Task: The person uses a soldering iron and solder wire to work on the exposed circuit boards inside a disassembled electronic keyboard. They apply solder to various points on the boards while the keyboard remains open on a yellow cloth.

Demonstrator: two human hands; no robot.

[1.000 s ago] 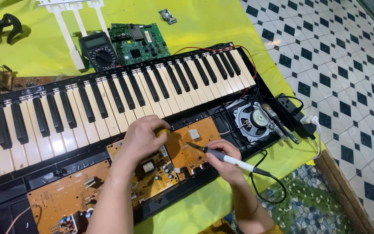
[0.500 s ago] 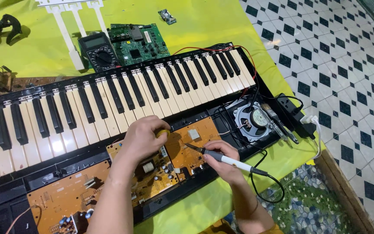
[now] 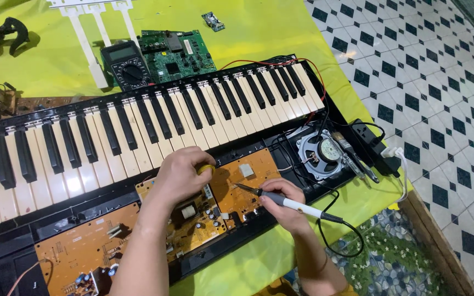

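1. Little has moved since half a second ago: both my hands stay over the orange board, and the iron's tip sits at about the same spot.
2. Head view: my right hand (image 3: 282, 201) is closed around the soldering iron (image 3: 281, 198), gripping its white handle like a pen. Its long axis runs from lower right to upper left, the thin dark metal tip pointing left and slightly up onto the orange circuit board (image 3: 248, 189).
3. From the handle's back end a black cord (image 3: 346, 241) loops down over the yellow cloth (image 3: 248, 33).
4. My left hand (image 3: 179, 176) is curled, pinching something small and yellow at its fingertips just above the board; I cannot tell what it is.
5. That board lies inside the opened black keyboard (image 3: 138, 131), below the glossy white and black keys, its surface matte orange with small components.
6. To the right sits a round speaker (image 3: 325, 154); beyond the keys lie a green circuit board (image 3: 178, 53) and a dark multimeter (image 3: 127, 64).
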